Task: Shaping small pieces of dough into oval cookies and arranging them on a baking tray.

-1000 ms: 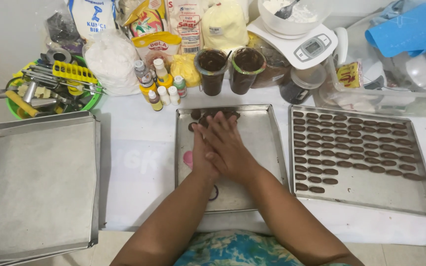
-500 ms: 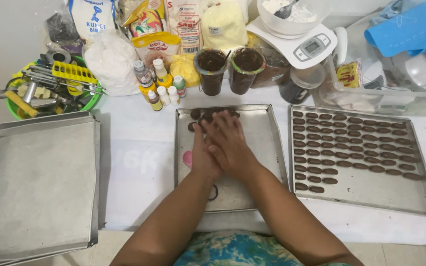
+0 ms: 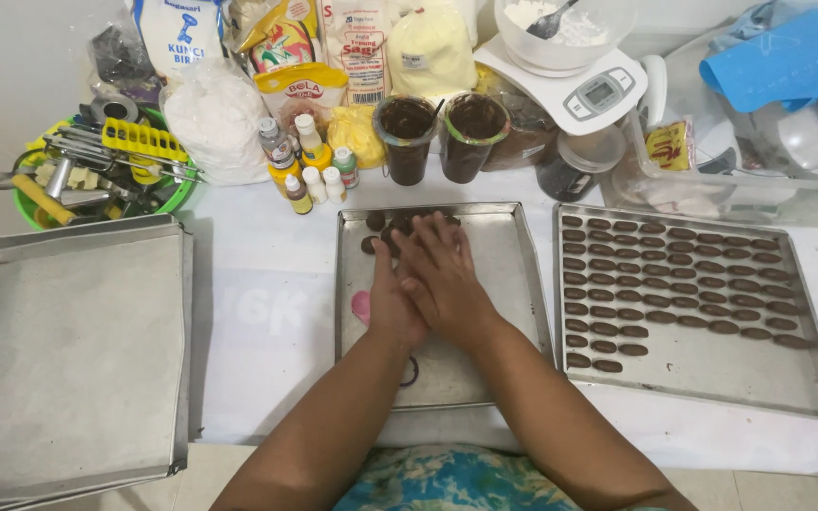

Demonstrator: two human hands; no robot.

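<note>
Both forearms reach in from the near edge and meet over the middle metal tray (image 3: 504, 284), a shallow rectangular pan with a dull, scuffed grey floor and raised rim. Right hand (image 3: 447, 279) lies palm down across the left hand (image 3: 392, 305), the two pressed flat together, fingers extended and close, not pinching anything visible; whether dough sits between the palms cannot be told. Just beyond the fingertips, at the tray's far edge, a small cluster of dark brown dough pieces (image 3: 378, 223), rounded, matte lumps, some partly covered by the fingers. To the right of the hands, a second metal tray (image 3: 807, 378) holds neat rows of small dark oval dough shapes (image 3: 674, 274), smooth-topped, filling its far half. To the left, well apart, a larger empty-looking grey tray (image 3: 68, 350) with a brushed, stained surface, stacked on another. All rest on a white covered table (image 3: 267, 322). Farther out from the fingertips: two clear plastic cups (image 3: 437, 137) smeared with dark brown mix, small squat bottles (image 3: 310, 166) with pale caps, a knotted bag of white powder (image 3: 215, 118), soft yellow and printed packets behind. Far right, a white kitchen scale (image 3: 579, 90) carrying a clear bowl of white powder. Far left, a green basket (image 3: 97, 180) of metal tools and yellow plastic cutters.
</note>
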